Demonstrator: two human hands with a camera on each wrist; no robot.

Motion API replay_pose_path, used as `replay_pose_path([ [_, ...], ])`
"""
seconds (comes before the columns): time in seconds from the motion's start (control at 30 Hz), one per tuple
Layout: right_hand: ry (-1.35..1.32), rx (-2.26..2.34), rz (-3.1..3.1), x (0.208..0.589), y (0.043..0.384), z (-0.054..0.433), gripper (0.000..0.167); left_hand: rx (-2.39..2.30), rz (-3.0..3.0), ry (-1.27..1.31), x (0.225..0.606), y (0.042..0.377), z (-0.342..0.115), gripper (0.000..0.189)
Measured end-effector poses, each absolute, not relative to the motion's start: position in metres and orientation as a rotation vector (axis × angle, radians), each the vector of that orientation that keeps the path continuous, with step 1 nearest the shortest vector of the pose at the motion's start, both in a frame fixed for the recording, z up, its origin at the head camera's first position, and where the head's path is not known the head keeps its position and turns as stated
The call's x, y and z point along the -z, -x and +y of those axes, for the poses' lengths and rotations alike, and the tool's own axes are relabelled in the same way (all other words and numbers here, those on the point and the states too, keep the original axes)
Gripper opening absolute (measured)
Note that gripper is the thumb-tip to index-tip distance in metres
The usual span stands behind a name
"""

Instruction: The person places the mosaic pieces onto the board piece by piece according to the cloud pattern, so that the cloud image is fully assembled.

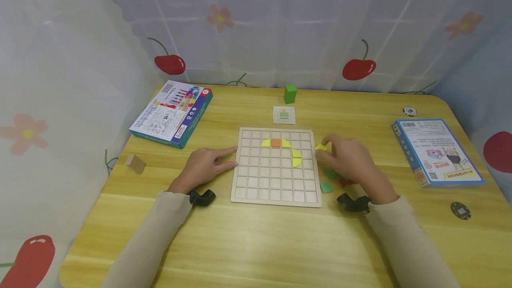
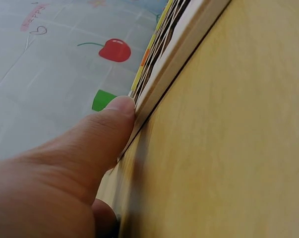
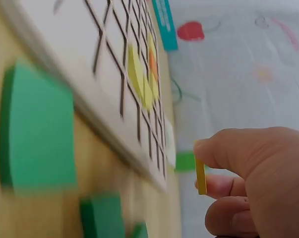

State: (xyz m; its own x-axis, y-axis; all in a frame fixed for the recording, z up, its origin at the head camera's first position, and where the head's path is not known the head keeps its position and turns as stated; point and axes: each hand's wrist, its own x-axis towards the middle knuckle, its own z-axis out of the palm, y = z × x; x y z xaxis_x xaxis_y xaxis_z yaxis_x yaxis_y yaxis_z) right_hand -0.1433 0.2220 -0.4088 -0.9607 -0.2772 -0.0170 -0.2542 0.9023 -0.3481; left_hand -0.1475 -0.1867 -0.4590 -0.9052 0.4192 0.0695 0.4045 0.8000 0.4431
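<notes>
sleeves (image 1: 150, 237) reach forward | right grip (image 1: 352, 158) pinches yellow tile (image 3: 201, 176), long axis near-vertical in right-wrist view | left grip (image 1: 202, 165) spread, touching grid board (image 1: 264, 182)

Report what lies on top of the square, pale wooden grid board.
The board holds one orange square tile and four yellow quarter-round tiles. Whatever is beneath those tiles or under the board is covered.
</notes>
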Motion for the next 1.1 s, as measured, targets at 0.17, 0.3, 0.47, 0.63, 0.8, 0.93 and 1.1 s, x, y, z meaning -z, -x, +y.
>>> replay_pose_path([
  [0.17,0.544,0.608,2.917,0.414,0.14,0.184,0.034,-0.725,2.936,-0.666,0.457,0.147,-0.186,0.052],
  [0.3,0.63,0.578,2.893,0.419,0.14,0.151,0.031,-0.725,2.932,-0.663,0.458,0.147,-0.185,0.052],
  [0.47,0.678,0.547,2.923,0.425,0.143,0.115,0.025,-0.718,2.931,-0.659,0.46,0.147,-0.185,0.052],
  [0.63,0.68,0.557,2.986,0.432,0.145,0.092,0.024,-0.716,2.93,-0.666,0.46,0.147,-0.184,0.052],
  [0.8,0.657,0.561,3.021,0.439,0.146,0.084,0.029,-0.708,2.931,-0.682,0.459,0.148,-0.184,0.052],
  [0.93,0.658,0.676,2.951,0.44,0.148,0.092,0.026,-0.713,2.928,-0.675,0.458,0.148,-0.184,0.052],
  [1.1,0.75,0.801,2.821,0.434,0.153,0.103,0.032,-0.721,2.937,-0.679,0.457,0.147,-0.187,0.052],
])
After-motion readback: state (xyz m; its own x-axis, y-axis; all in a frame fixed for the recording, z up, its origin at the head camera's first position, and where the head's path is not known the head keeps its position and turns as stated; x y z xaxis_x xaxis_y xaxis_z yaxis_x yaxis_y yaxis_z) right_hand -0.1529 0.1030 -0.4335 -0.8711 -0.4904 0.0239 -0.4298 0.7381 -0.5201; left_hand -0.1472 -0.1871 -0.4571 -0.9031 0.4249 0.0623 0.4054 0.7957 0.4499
